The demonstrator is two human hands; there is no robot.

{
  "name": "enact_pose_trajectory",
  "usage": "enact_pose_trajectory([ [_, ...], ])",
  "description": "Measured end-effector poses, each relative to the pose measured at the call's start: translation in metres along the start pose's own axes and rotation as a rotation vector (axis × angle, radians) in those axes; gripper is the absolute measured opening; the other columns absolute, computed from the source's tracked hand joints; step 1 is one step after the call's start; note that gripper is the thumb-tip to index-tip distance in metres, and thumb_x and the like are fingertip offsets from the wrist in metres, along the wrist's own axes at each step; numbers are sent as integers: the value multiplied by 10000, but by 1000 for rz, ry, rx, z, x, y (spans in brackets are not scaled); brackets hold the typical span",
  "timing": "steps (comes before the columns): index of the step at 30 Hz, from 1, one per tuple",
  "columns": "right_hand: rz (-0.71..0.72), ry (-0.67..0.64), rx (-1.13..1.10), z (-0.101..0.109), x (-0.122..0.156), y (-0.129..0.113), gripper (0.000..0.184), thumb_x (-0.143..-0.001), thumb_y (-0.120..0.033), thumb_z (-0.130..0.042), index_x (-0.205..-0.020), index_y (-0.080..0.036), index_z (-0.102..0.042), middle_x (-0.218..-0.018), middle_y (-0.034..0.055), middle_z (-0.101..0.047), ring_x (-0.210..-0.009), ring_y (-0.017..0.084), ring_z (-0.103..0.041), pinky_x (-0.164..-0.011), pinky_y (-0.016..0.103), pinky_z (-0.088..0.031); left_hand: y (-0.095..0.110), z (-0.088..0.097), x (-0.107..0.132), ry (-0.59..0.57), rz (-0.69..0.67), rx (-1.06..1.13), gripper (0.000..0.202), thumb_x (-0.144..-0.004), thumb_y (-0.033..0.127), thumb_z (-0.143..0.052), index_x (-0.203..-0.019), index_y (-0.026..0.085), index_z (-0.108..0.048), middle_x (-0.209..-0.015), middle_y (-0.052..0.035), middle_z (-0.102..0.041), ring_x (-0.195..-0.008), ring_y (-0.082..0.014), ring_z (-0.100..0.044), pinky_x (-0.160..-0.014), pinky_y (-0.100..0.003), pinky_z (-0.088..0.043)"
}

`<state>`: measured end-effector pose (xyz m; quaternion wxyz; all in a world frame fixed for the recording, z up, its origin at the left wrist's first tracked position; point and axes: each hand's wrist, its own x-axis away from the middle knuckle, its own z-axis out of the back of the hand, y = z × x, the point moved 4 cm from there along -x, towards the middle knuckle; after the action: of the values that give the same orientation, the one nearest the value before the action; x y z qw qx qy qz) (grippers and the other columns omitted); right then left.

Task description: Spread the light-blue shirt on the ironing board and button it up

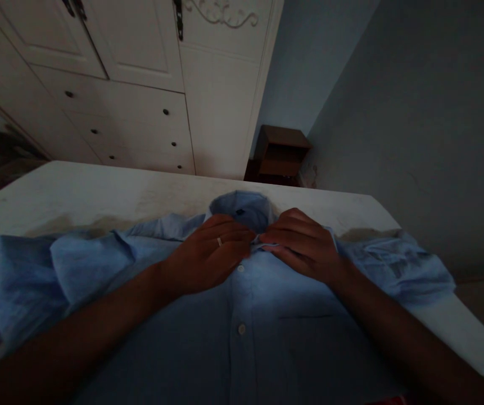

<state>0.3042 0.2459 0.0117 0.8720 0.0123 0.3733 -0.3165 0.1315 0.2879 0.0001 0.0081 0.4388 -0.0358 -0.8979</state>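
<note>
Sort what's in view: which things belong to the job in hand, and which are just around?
Part of the job:
Blue shirt, spread out
Left hand and right hand, both at the cloth by the collar
White table underneath

Just around:
White cabinet
Brown open-fronted stand

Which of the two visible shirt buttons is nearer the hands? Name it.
The upper button, close by the left hand; the lower button sits farther down the shirt.
</note>
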Motion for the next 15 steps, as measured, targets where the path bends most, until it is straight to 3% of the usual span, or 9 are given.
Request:
enact_pose_trajectory([
  [8,41,-30,69,1,0,-6,225,-856,-168,-628,-1078,-196,-617,-917,41,-686,-804,164,-599,-751,350,-477,4,5,0,4,-12,-14,151,-861,74,-520,-929,200,-472,-987,-77,-704,-940,-169,-669,-846,-342,-536],
  [15,-232,-35,-71,-4,-3,0,110,-872,-216,-616,-979,-207,-640,-847,19,-664,-792,141,-602,-742,306,-484,-3,-3,0,27,99,60,174,-863,58,-517,-976,184,-477,-942,-71,-697,-879,-154,-660,-806,-331,-537],
])
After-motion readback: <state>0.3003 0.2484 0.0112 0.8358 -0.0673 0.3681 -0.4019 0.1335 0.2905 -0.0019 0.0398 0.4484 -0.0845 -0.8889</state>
